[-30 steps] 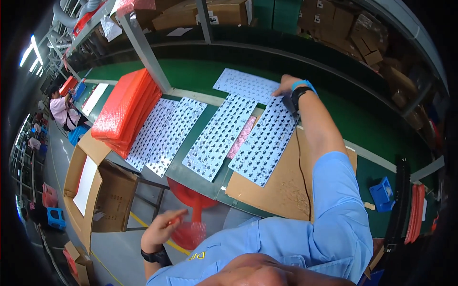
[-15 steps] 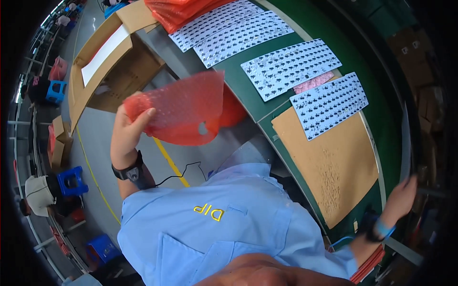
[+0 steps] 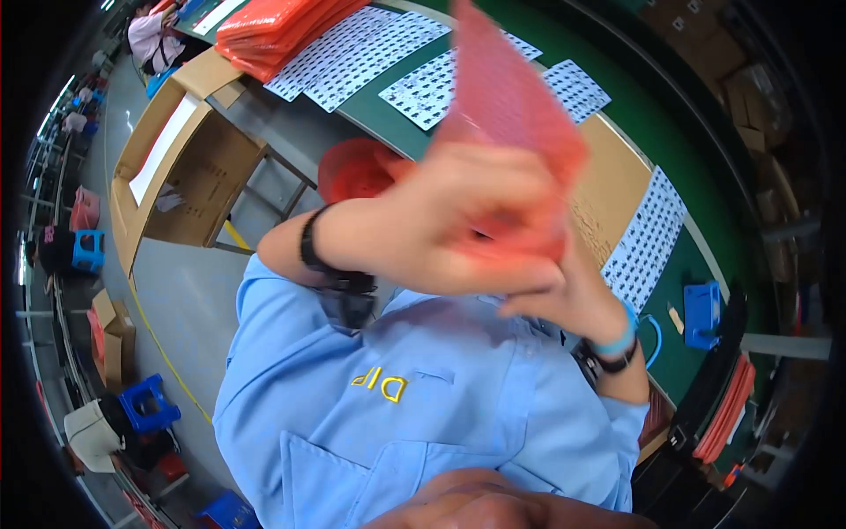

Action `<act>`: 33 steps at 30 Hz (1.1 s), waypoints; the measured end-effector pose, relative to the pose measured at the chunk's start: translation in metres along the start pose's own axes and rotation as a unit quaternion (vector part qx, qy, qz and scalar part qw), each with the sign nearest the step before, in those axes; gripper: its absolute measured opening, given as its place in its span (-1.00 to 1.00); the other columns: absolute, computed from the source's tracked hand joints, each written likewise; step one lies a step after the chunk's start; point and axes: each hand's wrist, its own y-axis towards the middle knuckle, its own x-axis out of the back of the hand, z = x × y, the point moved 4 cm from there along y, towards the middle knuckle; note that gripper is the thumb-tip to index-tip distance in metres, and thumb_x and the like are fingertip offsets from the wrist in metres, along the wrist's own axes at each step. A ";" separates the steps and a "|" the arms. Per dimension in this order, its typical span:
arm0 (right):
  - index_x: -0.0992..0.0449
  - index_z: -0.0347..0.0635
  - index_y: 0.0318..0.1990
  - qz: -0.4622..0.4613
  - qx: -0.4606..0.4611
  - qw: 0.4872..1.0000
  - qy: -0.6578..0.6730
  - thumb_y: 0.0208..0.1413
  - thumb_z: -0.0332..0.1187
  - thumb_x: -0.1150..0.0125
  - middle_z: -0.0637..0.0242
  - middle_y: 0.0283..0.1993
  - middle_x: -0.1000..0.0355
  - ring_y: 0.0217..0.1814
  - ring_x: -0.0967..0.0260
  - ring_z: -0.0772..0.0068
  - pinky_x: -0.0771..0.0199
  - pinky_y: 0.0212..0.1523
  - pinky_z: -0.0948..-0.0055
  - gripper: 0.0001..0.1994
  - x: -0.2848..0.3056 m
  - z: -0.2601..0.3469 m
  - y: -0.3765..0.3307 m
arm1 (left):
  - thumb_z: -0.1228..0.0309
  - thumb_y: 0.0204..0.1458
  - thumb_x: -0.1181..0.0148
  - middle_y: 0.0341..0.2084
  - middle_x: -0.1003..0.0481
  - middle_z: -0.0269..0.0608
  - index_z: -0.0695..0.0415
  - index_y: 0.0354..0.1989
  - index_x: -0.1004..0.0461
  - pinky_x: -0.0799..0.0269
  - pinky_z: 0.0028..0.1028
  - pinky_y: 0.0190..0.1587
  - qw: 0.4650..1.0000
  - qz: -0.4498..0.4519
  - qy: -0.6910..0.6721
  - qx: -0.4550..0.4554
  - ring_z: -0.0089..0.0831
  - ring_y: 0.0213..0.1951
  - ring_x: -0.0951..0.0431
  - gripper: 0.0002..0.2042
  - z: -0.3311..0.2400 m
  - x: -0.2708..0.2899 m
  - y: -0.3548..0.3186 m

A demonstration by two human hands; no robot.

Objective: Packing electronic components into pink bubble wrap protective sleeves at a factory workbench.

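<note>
My left hand, with a black strap and device on its wrist, is closed around a red translucent bubble-wrap bag. The bag stands up above the fist and is blurred. From the right, my right hand, with a light-blue band on its wrist, meets the left at the bag's lower end. Its fingers are largely hidden there, so its grip does not show. A white circuit board with rows of black parts lies by the brown cardboard sheet, just beyond my right wrist.
More white circuit boards lie on the green bench. A stack of red bags is at its far left. Blue box and red stack are at right. An open carton and red bin stand left of the bench.
My left hand has brought the red bag rightward, in front of my chest. My right hand has come in from the far right to meet it. A board now shows along the cardboard's right side.
</note>
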 end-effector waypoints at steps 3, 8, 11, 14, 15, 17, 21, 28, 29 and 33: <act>-0.48 -0.25 -0.06 -0.025 -0.028 0.995 0.090 0.07 -0.32 -0.30 0.22 0.02 -0.40 -0.05 -0.36 0.47 -0.38 -0.28 0.52 -0.69 -0.008 -0.015 0.015 | 0.27 0.08 -0.32 -0.24 -0.54 -0.16 0.25 -0.27 -0.52 -0.43 -0.41 -0.17 0.999 0.005 -0.041 -0.011 -0.32 -0.18 -0.53 -0.74 0.008 -0.015 0.004; -0.58 -0.16 -0.34 -0.048 -0.039 0.977 0.205 0.16 -0.27 -0.23 0.30 -0.34 -0.49 -0.16 -0.35 0.43 -0.36 -0.18 0.46 -0.84 0.048 -0.043 0.001 | 0.20 0.15 -0.18 -0.01 -0.53 -0.02 0.25 -0.06 -0.54 -0.41 -0.38 0.09 0.948 -0.079 -0.161 0.263 -0.32 0.04 -0.53 -0.64 0.067 0.039 -0.108; -0.59 -0.20 -0.25 0.130 0.177 0.903 0.370 0.09 -0.25 -0.35 0.25 -0.27 -0.55 -0.23 -0.34 0.38 -0.37 -0.04 0.35 -0.79 0.061 -0.032 0.016 | 0.25 0.17 -0.15 -0.01 -0.53 -0.01 0.31 -0.01 -0.51 -0.40 -0.39 0.12 0.922 -0.089 -0.139 0.350 -0.32 0.03 -0.53 -0.63 0.096 0.023 -0.147; -0.58 -0.16 -0.36 0.397 0.307 0.818 0.280 0.02 -0.10 -0.41 0.10 -0.16 -0.55 -0.26 -0.29 0.33 -0.28 0.05 0.26 -0.70 0.067 -0.007 0.025 | 0.29 0.18 -0.14 -0.05 -0.55 -0.05 0.35 0.02 -0.47 -0.42 -0.43 0.06 0.951 -0.022 -0.063 0.303 -0.35 -0.03 -0.55 -0.63 0.115 -0.013 -0.123; -0.58 -0.16 -0.36 0.395 0.302 0.821 0.281 0.02 -0.10 -0.41 0.10 -0.16 -0.55 -0.26 -0.29 0.33 -0.28 0.05 0.26 -0.70 0.068 -0.002 0.026 | 0.29 0.18 -0.16 -0.07 -0.56 -0.09 0.35 0.03 -0.46 -0.44 -0.45 0.03 0.966 0.026 -0.040 0.254 -0.37 -0.05 -0.55 -0.62 0.116 -0.022 -0.108; -0.59 -0.06 -0.45 0.362 0.287 0.840 0.284 0.10 -0.07 -0.33 0.06 -0.06 -0.53 -0.18 -0.27 0.29 -0.27 -0.03 0.27 -0.73 0.066 0.010 0.029 | 0.31 0.15 -0.20 -0.07 -0.57 -0.11 0.33 0.04 -0.46 -0.45 -0.45 0.01 0.946 0.103 -0.096 0.291 -0.37 -0.07 -0.56 -0.62 0.133 -0.037 -0.090; -0.60 -0.03 -0.40 0.273 0.252 0.911 0.179 0.14 -0.04 -0.29 -0.01 0.06 -0.47 -0.08 -0.31 0.21 -0.35 -0.07 0.27 -0.72 0.097 0.032 0.022 | 0.36 0.05 -0.31 -0.15 -0.58 -0.16 0.27 0.04 -0.47 -0.47 -0.44 -0.06 0.889 0.224 -0.204 0.343 -0.36 -0.13 -0.58 -0.61 0.136 -0.041 -0.076; -0.45 -0.20 0.09 -0.133 0.117 0.954 0.243 0.07 0.10 -0.31 -0.07 0.15 -0.38 -0.04 -0.53 0.23 -0.61 -0.10 0.34 -0.39 0.183 0.053 -0.052 | 0.48 -0.14 -0.43 -0.40 -0.52 -0.14 0.20 -0.13 -0.52 -0.48 -0.42 -0.23 0.977 0.077 0.049 0.193 -0.25 -0.33 -0.57 -0.65 0.091 0.006 -0.029; -0.43 -0.21 0.15 -0.068 0.071 0.971 0.216 0.00 0.12 -0.36 -0.04 0.17 -0.38 -0.02 -0.53 0.25 -0.60 -0.10 0.35 -0.31 0.184 0.076 -0.049 | 0.48 -0.14 -0.42 -0.44 -0.49 -0.15 0.19 -0.16 -0.52 -0.47 -0.41 -0.27 0.981 0.046 0.112 0.154 -0.24 -0.36 -0.56 -0.68 0.084 0.002 -0.023; -0.27 -0.25 0.30 0.363 -0.029 0.909 -0.204 -0.26 -0.04 -0.58 -0.03 0.24 -0.32 0.09 -0.45 0.23 -0.53 -0.02 0.21 -0.07 0.173 0.095 -0.035 | 0.46 -0.14 -0.37 -0.50 -0.43 -0.19 0.15 -0.20 -0.53 -0.46 -0.40 -0.35 0.956 -0.007 0.293 0.023 -0.24 -0.39 -0.54 -0.72 0.055 -0.019 -0.005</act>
